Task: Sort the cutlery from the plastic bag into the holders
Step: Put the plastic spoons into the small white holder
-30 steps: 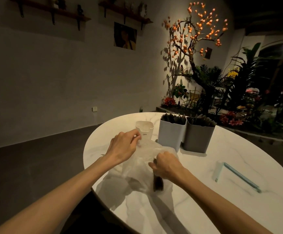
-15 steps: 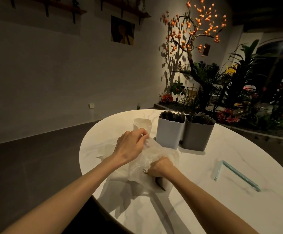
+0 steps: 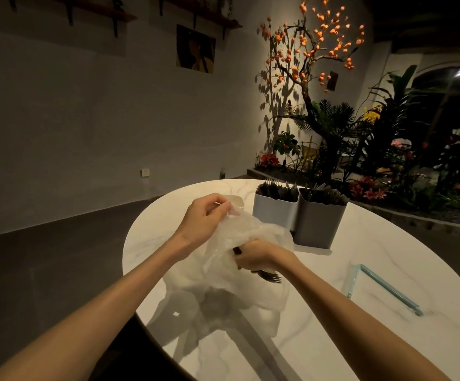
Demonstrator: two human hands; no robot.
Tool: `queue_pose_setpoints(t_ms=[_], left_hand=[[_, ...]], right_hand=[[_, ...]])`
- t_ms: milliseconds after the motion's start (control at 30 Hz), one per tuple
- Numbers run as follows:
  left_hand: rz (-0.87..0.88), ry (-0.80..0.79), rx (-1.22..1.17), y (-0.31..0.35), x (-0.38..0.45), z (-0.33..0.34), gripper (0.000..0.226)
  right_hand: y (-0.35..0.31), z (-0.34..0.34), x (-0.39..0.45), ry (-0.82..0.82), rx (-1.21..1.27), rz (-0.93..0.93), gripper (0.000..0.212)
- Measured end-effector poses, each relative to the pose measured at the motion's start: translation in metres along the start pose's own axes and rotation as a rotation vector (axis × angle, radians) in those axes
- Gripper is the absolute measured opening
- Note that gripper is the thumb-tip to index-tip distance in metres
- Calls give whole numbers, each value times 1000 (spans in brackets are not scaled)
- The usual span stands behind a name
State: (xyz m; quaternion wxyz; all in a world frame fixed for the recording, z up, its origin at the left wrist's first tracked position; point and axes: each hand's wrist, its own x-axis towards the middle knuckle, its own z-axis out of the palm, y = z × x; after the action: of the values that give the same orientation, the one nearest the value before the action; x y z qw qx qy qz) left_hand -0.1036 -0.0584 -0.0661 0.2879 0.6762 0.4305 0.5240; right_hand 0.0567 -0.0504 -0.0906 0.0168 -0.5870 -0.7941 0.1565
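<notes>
A person's left hand pinches the plastic bag up off the white surface; the right hand fingers grip dark forks beside two holders.

I can read no text, label, brand or number anywhere in my view. The white holder and the grey holder on the bench have plain walls without print. The small cup behind my left hand is mostly covered, so I cannot tell if it carries any mark. The plastic bag shows no logo. The picture on the wall is too dark to show any writing.
</notes>
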Motion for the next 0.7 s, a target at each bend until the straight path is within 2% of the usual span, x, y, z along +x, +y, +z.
queue_pose_setpoints(t_ms=[67,167,300,467,700], left_hand=[[-20,-28,-58,2,-1,2,17],[-21,-67,-71,-2,-3,4,19],[-77,-78,-81,-17,-4,-5,19],[-118,-46,-107,-32,-1,-18,19],[-164,-33,-115,-42,10,-16,19]], right_hand=[[-5,6,5,18,-143,-81,18],[-16,18,9,-83,-199,-90,46],[-30,36,12,-76,-215,-53,60],[-29,42,25,35,-208,-31,40],[-27,55,49,6,-181,-13,51]])
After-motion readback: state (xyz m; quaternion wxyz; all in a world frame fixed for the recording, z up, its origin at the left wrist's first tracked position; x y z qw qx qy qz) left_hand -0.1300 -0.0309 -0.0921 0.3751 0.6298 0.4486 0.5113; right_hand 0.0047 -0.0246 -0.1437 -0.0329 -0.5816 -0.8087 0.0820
